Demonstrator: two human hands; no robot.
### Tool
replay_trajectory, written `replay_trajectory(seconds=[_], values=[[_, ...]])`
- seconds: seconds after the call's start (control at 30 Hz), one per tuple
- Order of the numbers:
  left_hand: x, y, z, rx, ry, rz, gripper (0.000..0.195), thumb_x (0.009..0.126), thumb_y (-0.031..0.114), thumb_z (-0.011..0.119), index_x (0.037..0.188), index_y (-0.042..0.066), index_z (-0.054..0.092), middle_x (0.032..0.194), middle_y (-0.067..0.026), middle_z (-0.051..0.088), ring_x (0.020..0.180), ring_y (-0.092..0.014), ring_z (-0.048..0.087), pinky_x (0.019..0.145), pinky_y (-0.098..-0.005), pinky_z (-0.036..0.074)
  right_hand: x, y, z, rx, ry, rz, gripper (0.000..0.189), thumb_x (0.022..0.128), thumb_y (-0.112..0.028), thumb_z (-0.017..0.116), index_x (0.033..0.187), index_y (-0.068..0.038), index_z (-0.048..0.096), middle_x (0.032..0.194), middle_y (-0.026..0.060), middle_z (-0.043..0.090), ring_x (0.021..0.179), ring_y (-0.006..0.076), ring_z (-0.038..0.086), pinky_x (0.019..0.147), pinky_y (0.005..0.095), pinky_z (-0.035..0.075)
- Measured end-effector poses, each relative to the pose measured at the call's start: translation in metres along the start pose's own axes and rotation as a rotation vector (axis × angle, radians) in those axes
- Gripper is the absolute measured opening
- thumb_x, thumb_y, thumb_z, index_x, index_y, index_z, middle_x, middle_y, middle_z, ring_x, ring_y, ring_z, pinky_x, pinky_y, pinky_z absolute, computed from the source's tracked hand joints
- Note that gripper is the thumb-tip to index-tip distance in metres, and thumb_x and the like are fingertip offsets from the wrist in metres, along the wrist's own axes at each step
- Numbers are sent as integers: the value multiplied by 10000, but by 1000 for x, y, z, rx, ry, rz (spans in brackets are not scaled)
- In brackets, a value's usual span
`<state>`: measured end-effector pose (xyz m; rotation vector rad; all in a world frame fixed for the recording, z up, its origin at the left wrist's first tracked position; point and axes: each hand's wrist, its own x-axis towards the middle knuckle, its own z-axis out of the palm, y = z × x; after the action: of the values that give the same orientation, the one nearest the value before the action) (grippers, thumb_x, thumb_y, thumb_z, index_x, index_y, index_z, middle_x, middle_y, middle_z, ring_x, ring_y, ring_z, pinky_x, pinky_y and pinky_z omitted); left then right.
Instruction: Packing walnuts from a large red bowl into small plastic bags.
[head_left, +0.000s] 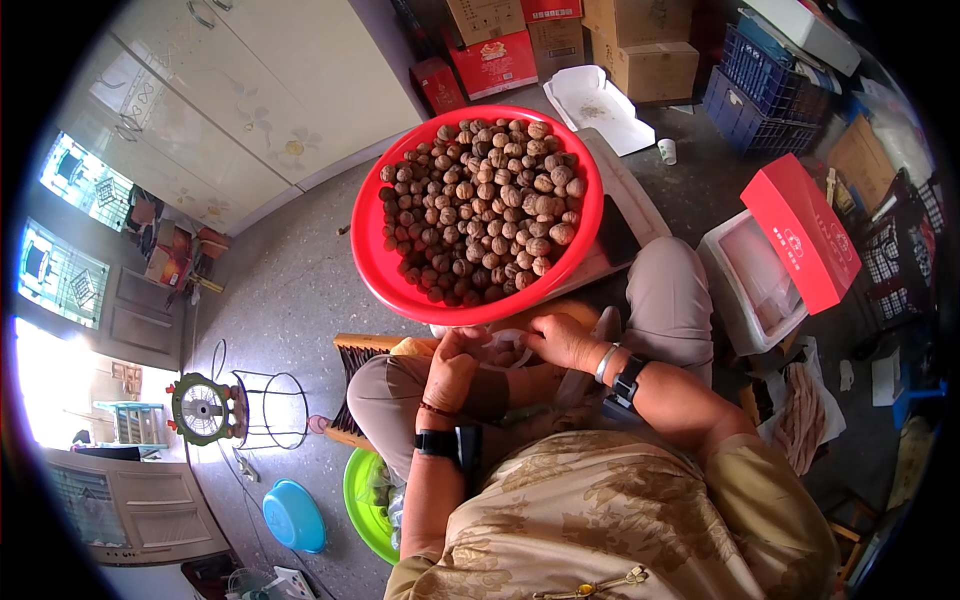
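A clear plastic bag (501, 352) with some walnuts in it is between my knees, just below the near rim of a large red plastic basin (371, 259). My left hand (452, 367) pinches the left side of the bag's mouth. On the opposite side, the fingers of my right hand (561, 341) hold the bag's edge. Part of the bag is hidden by my hands and legs. Many loose walnuts (480, 202) fill the basin in front of me.
Beneath the basin is a pale board or box (634, 187). To the right stands a white foam box (716, 247) with a red carton lid (802, 232) leaning on it. A wire-framed fan (202, 409), a blue basin (292, 516) and a green basin (360, 502) are at left.
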<state>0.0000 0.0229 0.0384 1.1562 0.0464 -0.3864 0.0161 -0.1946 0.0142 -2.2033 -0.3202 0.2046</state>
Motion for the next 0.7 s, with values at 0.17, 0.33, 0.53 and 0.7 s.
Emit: replay_trajectory(seconds=[0.17, 0.33, 0.53, 0.7], values=[[4, -11, -13, 112, -10, -22, 295, 747, -56, 471, 1021, 11, 558, 1017, -94, 616, 950, -204, 606, 896, -330, 490, -1, -2, 0, 24, 30, -42, 337, 854, -322, 630, 770, 5, 622, 730, 220, 627, 717, 392, 623, 632, 428, 488], [1, -10, 0, 247, 47, -5, 203, 825, -11, 577, 1028, 3, 580, 930, -70, 635, 854, -153, 621, 779, -264, 520, -2, 1, 2, 46, 22, -18, 317, 853, -300, 630, 758, 2, 617, 731, 224, 624, 718, 399, 619, 631, 435, 488], [3, -19, 2, 620, 41, 90, 284, 811, 65, 685, 1082, 12, 618, 888, -48, 656, 765, -113, 614, 682, -244, 520, 3, 19, 16, 34, 75, -55, 338, 851, -329, 632, 756, -5, 637, 712, 209, 625, 702, 402, 613, 632, 446, 488], [4, -19, -1, 931, 23, 191, 292, 801, 71, 695, 1080, 7, 638, 792, -31, 651, 686, -85, 600, 621, -225, 503, 4, 19, 17, 28, 64, -47, 334, 854, -337, 625, 763, -16, 640, 726, 205, 631, 715, 400, 615, 639, 453, 489]])
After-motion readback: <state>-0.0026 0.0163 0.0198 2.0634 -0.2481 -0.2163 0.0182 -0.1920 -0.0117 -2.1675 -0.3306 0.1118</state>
